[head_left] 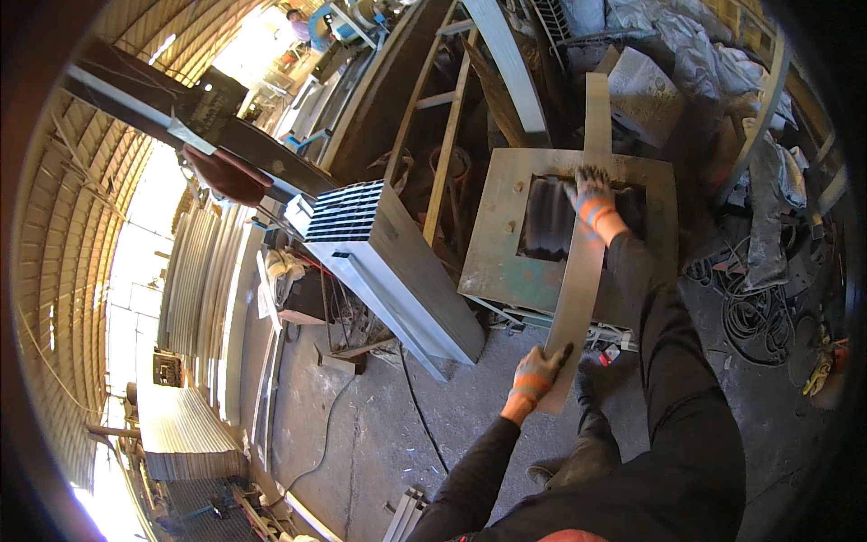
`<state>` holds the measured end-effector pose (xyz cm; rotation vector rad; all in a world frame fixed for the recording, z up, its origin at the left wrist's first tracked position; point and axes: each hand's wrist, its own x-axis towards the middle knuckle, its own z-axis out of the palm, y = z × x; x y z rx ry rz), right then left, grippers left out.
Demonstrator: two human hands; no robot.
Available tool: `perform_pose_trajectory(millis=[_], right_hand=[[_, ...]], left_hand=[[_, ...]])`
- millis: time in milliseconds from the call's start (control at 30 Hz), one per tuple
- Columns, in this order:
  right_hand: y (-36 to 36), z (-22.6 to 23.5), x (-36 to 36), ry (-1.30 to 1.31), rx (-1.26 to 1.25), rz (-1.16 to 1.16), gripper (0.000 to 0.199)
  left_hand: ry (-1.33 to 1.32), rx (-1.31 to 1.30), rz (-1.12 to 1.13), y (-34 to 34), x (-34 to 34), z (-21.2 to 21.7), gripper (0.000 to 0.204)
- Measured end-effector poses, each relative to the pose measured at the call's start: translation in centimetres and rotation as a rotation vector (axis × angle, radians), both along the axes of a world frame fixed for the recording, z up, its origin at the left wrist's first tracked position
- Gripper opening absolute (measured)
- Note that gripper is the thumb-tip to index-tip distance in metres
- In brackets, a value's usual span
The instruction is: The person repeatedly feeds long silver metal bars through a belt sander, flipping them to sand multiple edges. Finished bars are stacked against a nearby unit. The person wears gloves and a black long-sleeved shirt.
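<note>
A long flat grey metal strip (580,271) lies lengthwise over a square metal work table (492,244) that has a dark rectangular opening in its middle. My left hand (536,373), in a grey glove with orange bands, grips the near end of the strip, which sticks out past the table's front edge. My right hand (591,197), gloved the same way, presses on the strip over the dark opening. The far end of the strip (597,99) reaches beyond the table's back edge.
A stack of rectangular metal tubes (384,253) lies left of the table. Dark coiled cables (759,312) sit on the concrete floor at right. Corrugated sheets (185,434) are piled at far left. Steel frames and beams (452,108) lean behind the table. A person stands far off at the top.
</note>
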<state>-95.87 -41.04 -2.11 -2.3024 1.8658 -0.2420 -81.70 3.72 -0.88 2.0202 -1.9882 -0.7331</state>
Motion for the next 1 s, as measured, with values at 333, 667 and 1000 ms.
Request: perform_pose_trajectory(millis=[333, 667, 1000], right_hand=[[0.4, -2.7, 0.3, 0.028, -0.192, -0.042, 0.068], [31.1, 1.2, 2.3, -0.022, -0.171, 0.082, 0.071], [61.3, 2.7, 5.9, -0.063, -0.081, 0.151, 0.067]], left_hand=[[0.339, 0.268, 0.469, -2.9, -0.7, 2.3, 0.068], [0.289, 0.25, 0.259, 27.7, 3.6, -0.4, 0.045], [0.293, 0.455, 0.5, 57.2, 6.6, 1.4, 0.07]])
